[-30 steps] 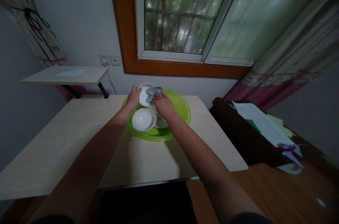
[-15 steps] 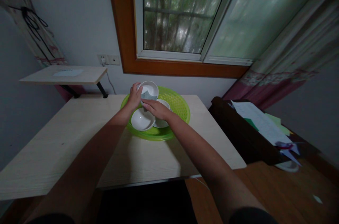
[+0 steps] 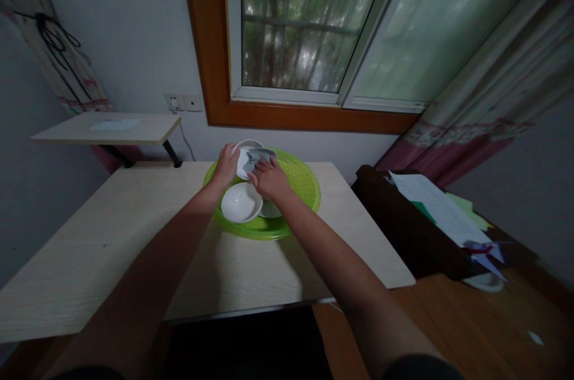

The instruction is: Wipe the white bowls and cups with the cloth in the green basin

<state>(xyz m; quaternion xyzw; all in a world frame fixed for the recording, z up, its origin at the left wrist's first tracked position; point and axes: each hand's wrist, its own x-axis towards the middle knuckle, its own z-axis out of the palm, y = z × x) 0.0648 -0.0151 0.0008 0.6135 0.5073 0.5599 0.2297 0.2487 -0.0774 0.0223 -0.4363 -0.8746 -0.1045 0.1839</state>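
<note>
Here, at the far rim of the green basket [image 3: 305, 184], the left hand [image 3: 226, 166] grips a round white bowl [image 3: 243, 160], and the right hand [image 3: 271, 180] holds a grey cloth [image 3: 262, 154]. The wooden table [image 3: 134, 194] extends widely leftward.

Bare forearms [image 3: 329, 248], plain dark sleeves [image 3: 424, 367], near-black (only the curved edges showing)

1 white bowl [image 3: 242, 161], gripped at left rim by my left hand [image 3: 226, 166], tilted, hollow toward me, at far left part of green basket [image 3: 307, 184]. 1 grey cloth [image 3: 257, 155], crumpled, under my right hand [image 3: 270, 179], lying over right part of bowl's inside; partly hidden by fingers.
</note>
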